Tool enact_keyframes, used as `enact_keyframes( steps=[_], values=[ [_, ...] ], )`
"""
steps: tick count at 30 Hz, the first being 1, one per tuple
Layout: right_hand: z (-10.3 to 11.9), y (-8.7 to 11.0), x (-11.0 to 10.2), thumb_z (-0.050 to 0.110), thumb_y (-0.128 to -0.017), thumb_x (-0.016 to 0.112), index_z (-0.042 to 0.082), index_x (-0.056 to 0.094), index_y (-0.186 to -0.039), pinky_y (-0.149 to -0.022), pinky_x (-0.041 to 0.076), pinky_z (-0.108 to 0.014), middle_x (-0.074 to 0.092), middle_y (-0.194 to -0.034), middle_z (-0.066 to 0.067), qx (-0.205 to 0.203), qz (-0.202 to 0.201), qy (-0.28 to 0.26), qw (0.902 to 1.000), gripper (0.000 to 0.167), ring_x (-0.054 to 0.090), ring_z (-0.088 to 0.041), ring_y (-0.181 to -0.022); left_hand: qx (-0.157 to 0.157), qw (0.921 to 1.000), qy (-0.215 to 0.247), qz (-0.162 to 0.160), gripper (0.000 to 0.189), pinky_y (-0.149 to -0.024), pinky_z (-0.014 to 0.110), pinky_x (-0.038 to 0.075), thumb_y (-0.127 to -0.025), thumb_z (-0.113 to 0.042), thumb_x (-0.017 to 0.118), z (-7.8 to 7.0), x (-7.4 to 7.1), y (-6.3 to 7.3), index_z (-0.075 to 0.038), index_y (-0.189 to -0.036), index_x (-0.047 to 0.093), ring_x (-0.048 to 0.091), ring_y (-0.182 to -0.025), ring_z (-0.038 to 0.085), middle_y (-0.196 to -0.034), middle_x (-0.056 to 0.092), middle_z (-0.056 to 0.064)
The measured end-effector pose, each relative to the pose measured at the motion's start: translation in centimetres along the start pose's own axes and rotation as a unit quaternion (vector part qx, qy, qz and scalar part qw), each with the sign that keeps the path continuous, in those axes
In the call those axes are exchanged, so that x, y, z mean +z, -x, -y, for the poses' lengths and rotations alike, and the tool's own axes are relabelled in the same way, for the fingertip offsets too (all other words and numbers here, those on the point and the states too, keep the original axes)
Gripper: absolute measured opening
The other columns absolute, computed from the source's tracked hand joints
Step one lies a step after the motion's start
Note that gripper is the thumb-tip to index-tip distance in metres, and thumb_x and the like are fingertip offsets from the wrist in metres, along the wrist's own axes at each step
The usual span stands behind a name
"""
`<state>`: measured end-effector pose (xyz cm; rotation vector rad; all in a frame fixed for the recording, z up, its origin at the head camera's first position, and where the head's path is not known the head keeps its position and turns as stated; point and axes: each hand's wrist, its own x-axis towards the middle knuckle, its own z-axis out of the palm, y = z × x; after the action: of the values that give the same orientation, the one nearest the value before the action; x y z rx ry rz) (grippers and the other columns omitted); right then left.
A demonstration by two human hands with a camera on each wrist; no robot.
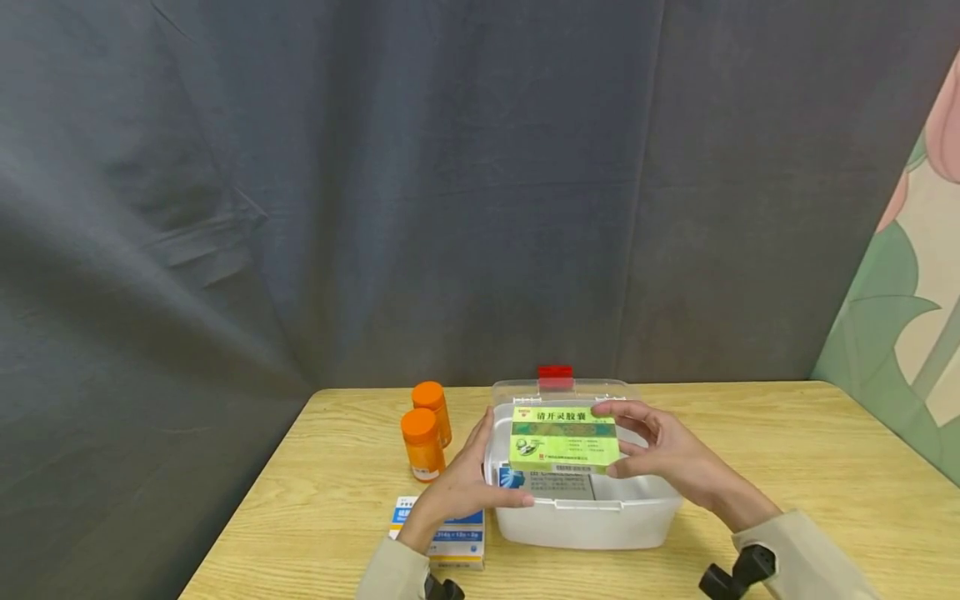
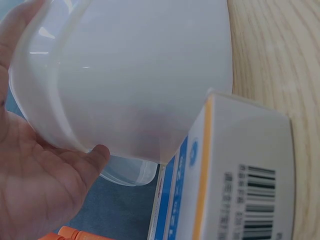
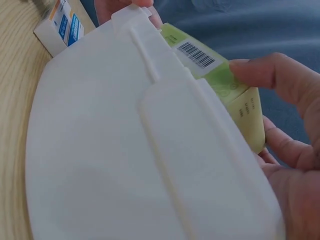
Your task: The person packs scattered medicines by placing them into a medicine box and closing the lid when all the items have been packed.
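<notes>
My right hand (image 1: 660, 446) pinches the right end of a green medicine box (image 1: 564, 440), thumb at the near edge and fingers at the far one. The carton is tilted, held over an open white plastic storage box (image 1: 585, 525). My left hand (image 1: 461, 483) holds that storage box at its left front corner, thumb along the front rim and fingers up the left side. In the left wrist view, a fingertip of this hand presses the outer wall (image 2: 140, 90). Inside lies a white and grey medicine box (image 1: 558, 486), partly covered by the green one.
A blue and white medicine box (image 1: 459, 537) lies left of the storage box, partly behind my left wrist. Two orange bottles (image 1: 423, 446) stand further back. The clear lid (image 1: 517, 389) with its red latch (image 1: 555, 372) is raised behind. A dark curtain (image 1: 480, 208) hangs beyond the table.
</notes>
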<state>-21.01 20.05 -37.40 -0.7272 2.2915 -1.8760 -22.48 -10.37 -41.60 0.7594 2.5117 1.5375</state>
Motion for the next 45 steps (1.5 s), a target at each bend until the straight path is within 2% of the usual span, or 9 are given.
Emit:
enact_keyframes(
  steps=[6,12,18,25,35,40,45],
  values=[
    [-0.1,-0.4,-0.1,-0.001,-0.070,0.080,-0.002,0.051,-0.132,-0.107,0.033,-0.048,0.039,-0.143,-0.018,0.021,0.014,-0.001,0.9997,0.068,0.034,-0.036,-0.132,-0.002,1.0000,-0.002,-0.001,0.123,-0.111,0.059,0.014,-0.072,-0.041,0.085,-0.1,0.0,-0.1,-0.026,-0.156,-0.003,0.008,-0.145,0.027,-0.162,0.000,0.002],
    [-0.1,-0.9,0.1,0.000,-0.071,0.080,-0.003,0.051,-0.132,-0.105,0.034,-0.052,0.041,-0.141,-0.018,0.041,0.021,-0.007,0.9989,0.067,0.034,-0.039,-0.130,-0.006,1.0000,-0.002,0.002,0.122,-0.111,0.060,0.014,-0.073,-0.040,0.085,-0.2,-0.1,-0.2,-0.027,-0.157,-0.003,0.009,-0.145,0.028,-0.162,0.000,0.001],
    [-0.2,-1.5,0.5,-0.001,-0.072,0.080,-0.006,0.052,-0.130,-0.103,0.038,-0.052,0.044,-0.138,-0.022,0.025,0.035,0.001,0.9991,0.065,0.030,-0.045,-0.132,0.006,0.9999,0.012,0.008,0.122,-0.112,0.058,0.013,-0.073,-0.037,0.085,-0.1,-0.1,-0.3,-0.026,-0.156,-0.004,0.008,-0.145,0.026,-0.161,-0.001,0.001],
    [-0.3,-2.1,1.2,-0.002,-0.069,0.081,-0.005,0.055,-0.129,-0.103,0.039,-0.049,0.048,-0.136,-0.021,0.042,0.031,0.010,0.9986,0.065,0.030,-0.046,-0.132,0.023,0.9989,0.037,0.017,0.119,-0.113,0.053,0.017,-0.076,-0.029,0.084,0.0,-0.1,-0.4,-0.026,-0.156,-0.004,0.016,-0.142,0.027,-0.161,-0.001,0.001],
    [-0.4,-2.6,1.8,-0.002,-0.066,0.083,-0.002,0.058,-0.126,-0.105,0.030,-0.058,0.053,-0.131,-0.016,0.079,0.024,0.034,0.9960,0.066,0.035,-0.042,-0.129,0.029,0.9990,0.031,0.011,0.122,-0.111,0.054,0.021,-0.073,-0.034,0.086,0.1,-0.1,-0.3,-0.024,-0.156,-0.003,0.020,-0.141,0.029,-0.161,0.002,0.005],
    [-0.4,-2.8,2.0,-0.003,-0.065,0.084,-0.001,0.059,-0.124,-0.102,0.038,-0.051,0.053,-0.131,-0.014,0.095,0.024,0.058,0.9935,0.065,0.038,-0.042,-0.128,0.032,0.9986,0.040,0.011,0.123,-0.111,0.053,0.022,-0.073,-0.034,0.086,0.2,-0.1,-0.3,-0.025,-0.156,-0.003,0.021,-0.140,0.029,-0.161,0.003,0.002],
    [-0.4,-2.8,2.1,-0.003,-0.063,0.085,-0.002,0.059,-0.123,-0.096,0.046,-0.045,0.054,-0.128,-0.013,0.098,0.042,0.079,0.9912,0.066,0.041,-0.043,-0.126,0.034,0.9984,0.043,0.012,0.123,-0.111,0.052,0.022,-0.072,-0.035,0.087,0.3,-0.1,-0.3,-0.025,-0.156,-0.003,0.023,-0.139,0.028,-0.161,0.005,0.002]
  ],
)
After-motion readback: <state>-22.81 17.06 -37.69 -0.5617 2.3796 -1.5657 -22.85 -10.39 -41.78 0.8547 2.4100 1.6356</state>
